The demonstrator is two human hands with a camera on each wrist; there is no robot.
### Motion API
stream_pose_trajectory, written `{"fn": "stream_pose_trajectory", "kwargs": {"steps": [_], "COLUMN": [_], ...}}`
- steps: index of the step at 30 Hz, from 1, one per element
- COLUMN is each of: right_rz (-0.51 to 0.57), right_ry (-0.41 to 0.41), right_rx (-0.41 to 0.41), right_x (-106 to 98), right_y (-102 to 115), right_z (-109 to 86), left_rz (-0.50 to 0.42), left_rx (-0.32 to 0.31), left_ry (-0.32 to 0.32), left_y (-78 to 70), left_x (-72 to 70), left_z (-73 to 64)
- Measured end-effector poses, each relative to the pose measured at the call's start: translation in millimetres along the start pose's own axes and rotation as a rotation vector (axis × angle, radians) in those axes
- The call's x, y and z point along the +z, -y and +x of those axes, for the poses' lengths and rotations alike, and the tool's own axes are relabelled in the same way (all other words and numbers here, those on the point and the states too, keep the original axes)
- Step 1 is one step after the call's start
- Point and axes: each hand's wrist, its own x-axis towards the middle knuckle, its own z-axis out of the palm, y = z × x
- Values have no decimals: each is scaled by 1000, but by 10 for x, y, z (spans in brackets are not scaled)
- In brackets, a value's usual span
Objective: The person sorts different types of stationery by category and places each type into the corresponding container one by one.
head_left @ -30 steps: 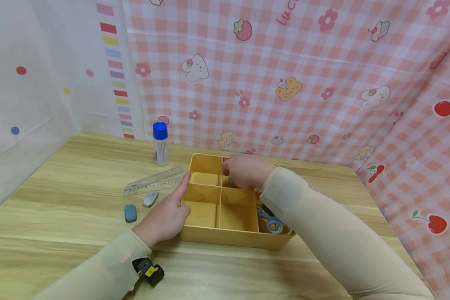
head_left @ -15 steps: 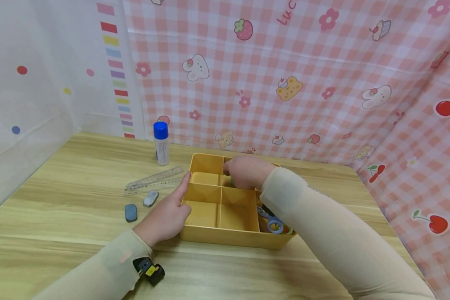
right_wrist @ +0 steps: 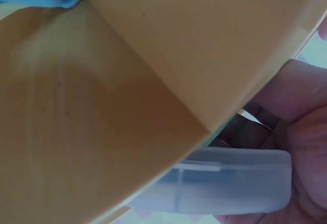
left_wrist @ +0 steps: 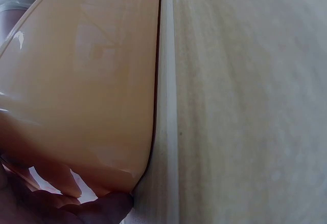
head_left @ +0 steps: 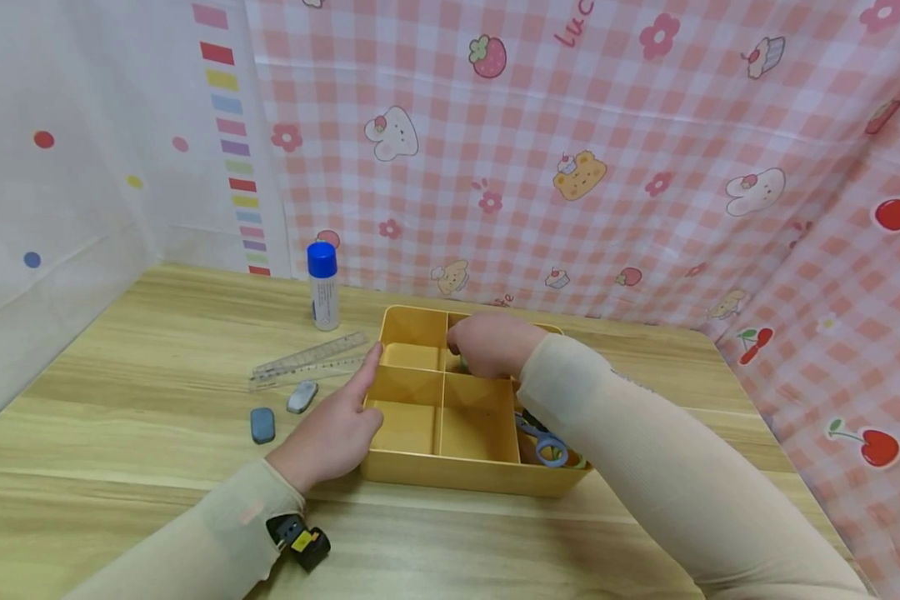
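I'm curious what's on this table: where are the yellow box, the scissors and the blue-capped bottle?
Yellow box (head_left: 472, 475): head view, on its front wall.
Scissors (head_left: 537, 436): head view, on the handle above its loop.
Blue-capped bottle (head_left: 324, 293): head view, on its body.

Count of items: two hands, one left hand (head_left: 333, 437) and one right hand (head_left: 495, 343); one yellow box (head_left: 465, 475), between the hands. Nearer the person than the right hand, the box's front row has three compartments (head_left: 476, 425). Translucent case (right_wrist: 235, 183): one, at the right hand. Clear rulers (head_left: 307, 356): two, beyond the left hand. Blue-capped bottle (head_left: 324, 292): one, farther beyond the left hand than the rulers. Grey blocks (head_left: 262, 425): two, to the left of the left hand. Blue-handled scissors (head_left: 552, 451): one pair, nearer the person than the right hand. Worktop (head_left: 157, 483): one, beneath both hands. The count of items behind the right hand cannot be determined.
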Motion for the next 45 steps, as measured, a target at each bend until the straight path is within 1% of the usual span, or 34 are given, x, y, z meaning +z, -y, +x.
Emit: {"fn": "stream_pose_trajectory", "kwargs": {"steps": [9,18,33,45], "right_rz": [-15,-39,-27,-27], "right_ry": [-23,-25,-19,-24], "right_rx": [-36,-61,-41,-45], "right_x": [8,9,19,19], "right_y": [-11,-19,-8,-9], "right_z": [1,11,16,13], "left_rz": [-1,-4,-5,-3], "left_rx": [-3,-5,-5,-4], "left_ry": [3,6,9,6], "left_y": [-4,-4,4,-2], "left_x": [-4,-7,-6,0], "left_z": [-2,-6,0,-2]}}
